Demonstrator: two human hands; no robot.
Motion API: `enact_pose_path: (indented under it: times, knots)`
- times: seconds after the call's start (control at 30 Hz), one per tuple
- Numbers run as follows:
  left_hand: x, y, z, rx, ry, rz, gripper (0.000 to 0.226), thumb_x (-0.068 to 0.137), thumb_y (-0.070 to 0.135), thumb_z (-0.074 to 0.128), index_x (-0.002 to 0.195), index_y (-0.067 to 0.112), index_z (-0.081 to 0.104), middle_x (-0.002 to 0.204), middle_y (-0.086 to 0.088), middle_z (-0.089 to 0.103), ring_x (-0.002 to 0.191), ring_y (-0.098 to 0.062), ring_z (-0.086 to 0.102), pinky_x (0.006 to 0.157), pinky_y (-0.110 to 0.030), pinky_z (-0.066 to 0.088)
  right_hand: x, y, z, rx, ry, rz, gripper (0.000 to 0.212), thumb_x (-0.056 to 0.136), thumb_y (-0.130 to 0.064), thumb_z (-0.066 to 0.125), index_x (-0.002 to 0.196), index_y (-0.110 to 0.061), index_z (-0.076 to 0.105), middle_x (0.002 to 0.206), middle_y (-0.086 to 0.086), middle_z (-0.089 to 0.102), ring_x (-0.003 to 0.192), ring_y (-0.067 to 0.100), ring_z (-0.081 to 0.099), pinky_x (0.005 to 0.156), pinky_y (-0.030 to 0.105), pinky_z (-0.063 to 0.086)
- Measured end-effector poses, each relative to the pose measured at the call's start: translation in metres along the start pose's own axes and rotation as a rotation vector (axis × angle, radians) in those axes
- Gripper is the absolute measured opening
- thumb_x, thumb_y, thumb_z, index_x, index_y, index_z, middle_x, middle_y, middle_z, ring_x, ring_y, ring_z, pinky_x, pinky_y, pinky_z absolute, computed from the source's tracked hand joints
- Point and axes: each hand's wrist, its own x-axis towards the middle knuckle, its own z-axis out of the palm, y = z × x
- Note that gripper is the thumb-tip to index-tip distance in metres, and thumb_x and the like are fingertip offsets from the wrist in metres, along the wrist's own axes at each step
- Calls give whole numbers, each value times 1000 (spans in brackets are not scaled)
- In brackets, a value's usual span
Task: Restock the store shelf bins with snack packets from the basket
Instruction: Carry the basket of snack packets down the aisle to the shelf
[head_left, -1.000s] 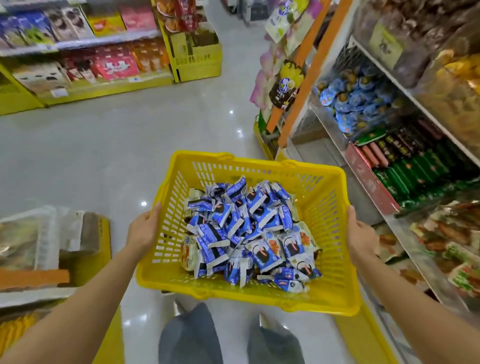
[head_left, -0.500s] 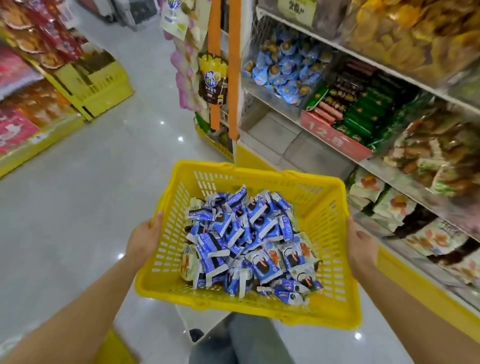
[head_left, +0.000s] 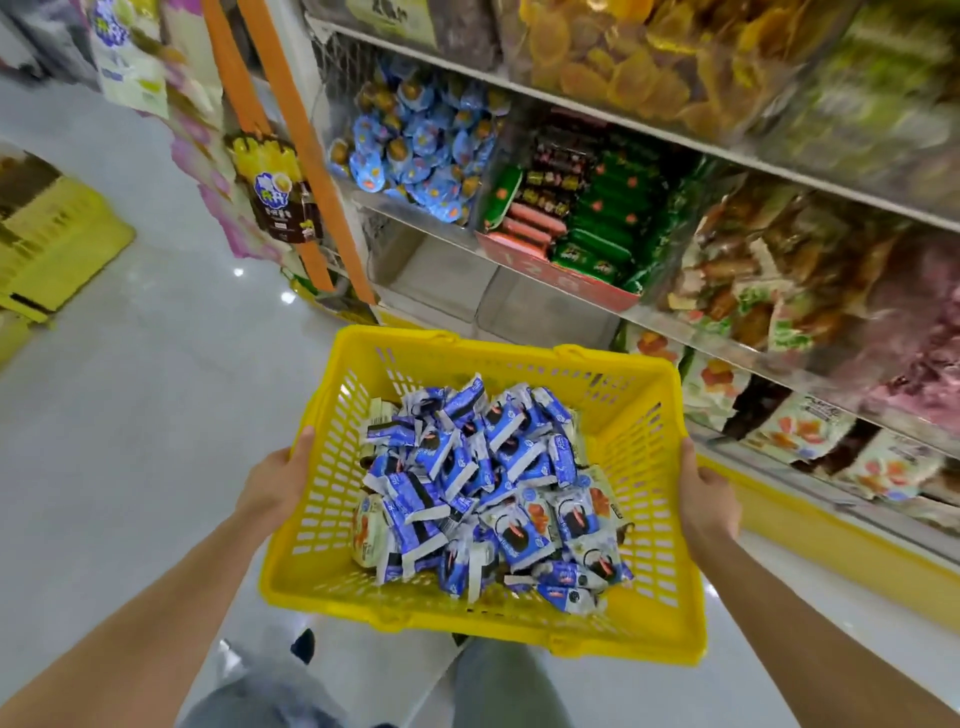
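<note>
While both arms reach forward, the left hand (head_left: 278, 480) clamps the basket's (head_left: 644, 431) left wall and the right hand (head_left: 709, 499) clamps its right wall. Only the thumbs show, laid along the yellow rim. The other fingers are tucked out of sight outside and under the plastic, so how far they curl I cannot tell.

The pile of blue-and-white packets (head_left: 467, 483) hides the basket floor almost completely. The print on them is too small to read. A few pale wrappers with orange pictures poke out at the pile's left and right edges, half buried.

The shelf (head_left: 727, 150) to the right is smeared with blur, and its far end runs off the picture. A bin of round blue packs (head_left: 426, 150) is clear enough, and so are the green bars (head_left: 597, 218) beside it. Further right it is brownish and pink bags, hard to make out. The red price strip (head_left: 566, 280) is unreadable. Trouser legs (head_left: 509, 686) are cut off at the bottom edge.

The basket is held in the air over the grey floor (head_left: 130, 389), mouth upward, just short of the shelf. Its long axis seems to run from hand to hand, across the person. One long side faces the clear bins (head_left: 540, 312) low on the shelf, and the right end sits nearest the yellow base.
</note>
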Motion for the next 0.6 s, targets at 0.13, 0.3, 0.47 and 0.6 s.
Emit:
enact_pose_path:
  times: [0.13,0.3,0.47,0.6]
  knots:
    - [27,12,9,61,-61,15,71,94,56,23,112,1,65,112,-28,62,108,-42,57,91,-42,43,6,10,11,57,16,63,72,91,-65,30,77,0,59,71,19,57,65,30,52,55,32,35]
    - [68,14,20,135,-134,35,68,96,52,23,116,1,63,115,-29,60,112,-43,54,95,-43,41,8,18,38,71,86,108,71,90,-64,30,64,-2,50,64,15,53,62,28,49,58,35,37]
    - [125,0,32,203,-197,70,69,97,50,20,115,0,63,116,-31,59,112,-44,53,94,-43,40,0,23,86,100,158,144,69,91,-63,33,71,-1,58,61,8,52,57,21,48,55,33,36]
    - [172,-23,53,237,-223,68,69,98,48,19,117,-3,60,118,-32,57,113,-45,51,94,-42,39,2,26,140,73,193,167,70,91,-63,33,69,0,56,61,11,52,56,22,46,56,34,35]
